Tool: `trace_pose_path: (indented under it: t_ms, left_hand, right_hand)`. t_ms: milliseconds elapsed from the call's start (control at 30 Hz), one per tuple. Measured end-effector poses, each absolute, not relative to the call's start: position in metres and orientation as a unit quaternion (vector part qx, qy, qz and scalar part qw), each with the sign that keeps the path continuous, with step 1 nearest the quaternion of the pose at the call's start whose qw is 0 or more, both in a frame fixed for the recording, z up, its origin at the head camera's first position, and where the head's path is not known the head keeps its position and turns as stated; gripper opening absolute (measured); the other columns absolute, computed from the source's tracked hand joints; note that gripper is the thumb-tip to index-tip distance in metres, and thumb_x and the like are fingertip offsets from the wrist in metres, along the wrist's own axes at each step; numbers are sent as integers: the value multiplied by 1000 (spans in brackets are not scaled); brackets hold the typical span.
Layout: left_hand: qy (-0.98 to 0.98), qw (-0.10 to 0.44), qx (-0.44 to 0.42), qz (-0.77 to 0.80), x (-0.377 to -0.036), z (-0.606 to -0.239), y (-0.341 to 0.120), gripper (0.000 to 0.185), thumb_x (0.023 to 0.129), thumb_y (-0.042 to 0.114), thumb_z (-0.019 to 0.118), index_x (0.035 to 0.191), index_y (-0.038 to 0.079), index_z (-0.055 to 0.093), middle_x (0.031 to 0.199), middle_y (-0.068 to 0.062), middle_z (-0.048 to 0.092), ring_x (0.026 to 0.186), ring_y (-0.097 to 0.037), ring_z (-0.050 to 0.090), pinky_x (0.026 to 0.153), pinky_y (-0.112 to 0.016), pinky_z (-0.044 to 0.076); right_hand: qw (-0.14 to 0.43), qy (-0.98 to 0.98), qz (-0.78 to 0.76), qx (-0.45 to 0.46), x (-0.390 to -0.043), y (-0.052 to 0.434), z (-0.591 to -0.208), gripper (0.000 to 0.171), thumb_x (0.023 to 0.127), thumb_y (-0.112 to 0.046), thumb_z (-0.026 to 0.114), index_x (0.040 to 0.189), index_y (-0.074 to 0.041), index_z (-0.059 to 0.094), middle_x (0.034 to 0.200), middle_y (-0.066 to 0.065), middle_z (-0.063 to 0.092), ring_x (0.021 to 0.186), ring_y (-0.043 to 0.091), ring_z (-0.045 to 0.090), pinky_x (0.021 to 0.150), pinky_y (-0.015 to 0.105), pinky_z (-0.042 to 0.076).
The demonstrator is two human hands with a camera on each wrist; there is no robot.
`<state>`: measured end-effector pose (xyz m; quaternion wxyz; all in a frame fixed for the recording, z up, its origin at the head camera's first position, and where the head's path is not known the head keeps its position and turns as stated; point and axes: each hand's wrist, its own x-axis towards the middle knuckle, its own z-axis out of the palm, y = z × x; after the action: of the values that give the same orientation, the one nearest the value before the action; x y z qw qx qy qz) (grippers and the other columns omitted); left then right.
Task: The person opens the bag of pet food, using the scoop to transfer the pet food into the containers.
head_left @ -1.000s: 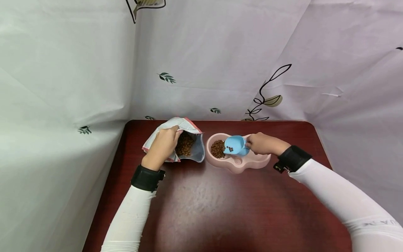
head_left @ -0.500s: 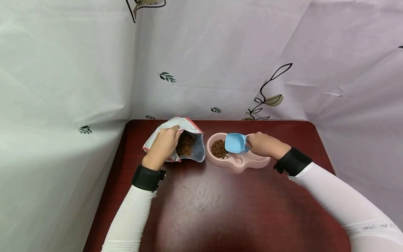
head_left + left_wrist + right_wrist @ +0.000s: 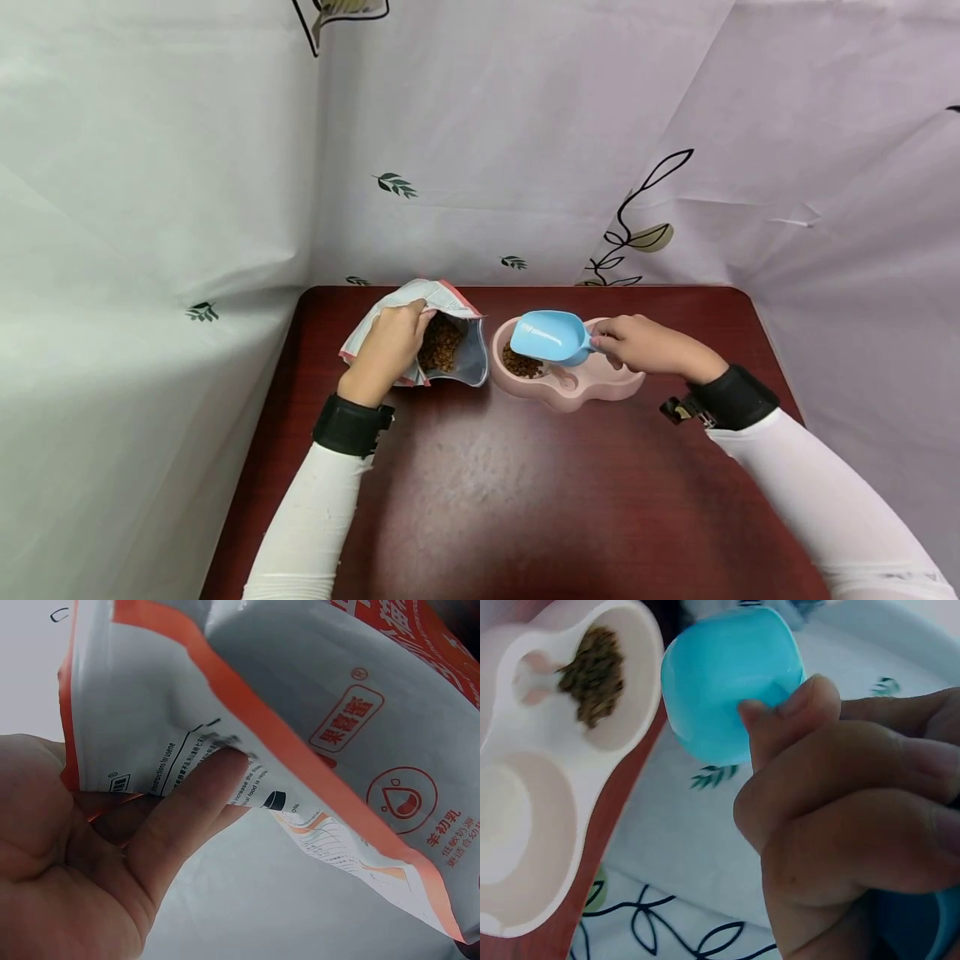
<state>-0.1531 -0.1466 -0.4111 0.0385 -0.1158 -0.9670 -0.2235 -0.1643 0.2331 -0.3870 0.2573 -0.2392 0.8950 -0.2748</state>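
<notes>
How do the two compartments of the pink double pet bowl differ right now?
The left compartment of the pink plastic double bowl holds brown kibble; the right compartment looks empty. The blue plastic scoop, held by the right hand, hovers over the left compartment, not the right. The left one sits nearer the open kibble bag. Both are round, pink wells.

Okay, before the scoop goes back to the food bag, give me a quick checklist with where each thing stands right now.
1. Right hand grips blue scoop: ok.
2. Scoop emptied: ok, no kibble visible inside it.
3. Kibble landed in the pink double bowl, left well: ok.
4. Left hand holds the food bag: ok.
5. Bag mouth open, food visible: ok.
6. Spilled kibble on table: none seen, ok.
</notes>
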Motion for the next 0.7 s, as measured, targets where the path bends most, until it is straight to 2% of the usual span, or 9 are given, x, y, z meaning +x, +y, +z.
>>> trace_pose_path:
  t_ms: [167,400,533,700]
  left_hand:
    - [-967,34,-117,-223,-154,-410,-146,34,109,25,55,124,-2,67,118,-23,73,105,-40,72,85,-52,58]
    - [-967,42,-118,-221,-152,-413,-147,27,108,21,57,117,-1,68,107,-22,74,102,-40,72,84,-53,57]
    - [-967,46,-118,-222,-152,-414,-146,28,107,22,58,118,-1,68,108,-23,74,103,-40,72,84,-54,57]
    - [-967,43,-117,-222,-152,-413,-145,31,108,24,56,120,-2,68,111,-23,74,104,-39,72,85,-53,58]
  right_hand:
    - [255,878,-315,-253,-151,231,-379,19,109,-22,53,96,-15,65,68,-4,54,52,8,46,52,25,40]
    - [251,827,-391,-316,-140,212,-382,30,109,-15,52,81,-14,62,64,-5,49,47,3,41,46,22,38]
    - [243,838,-369,-320,-137,200,-382,32,109,-15,52,78,-17,59,60,-9,47,45,2,40,47,20,36]
    - [246,857,-333,-305,-134,189,-380,29,109,-16,50,82,-17,60,60,-10,48,48,4,40,49,21,36]
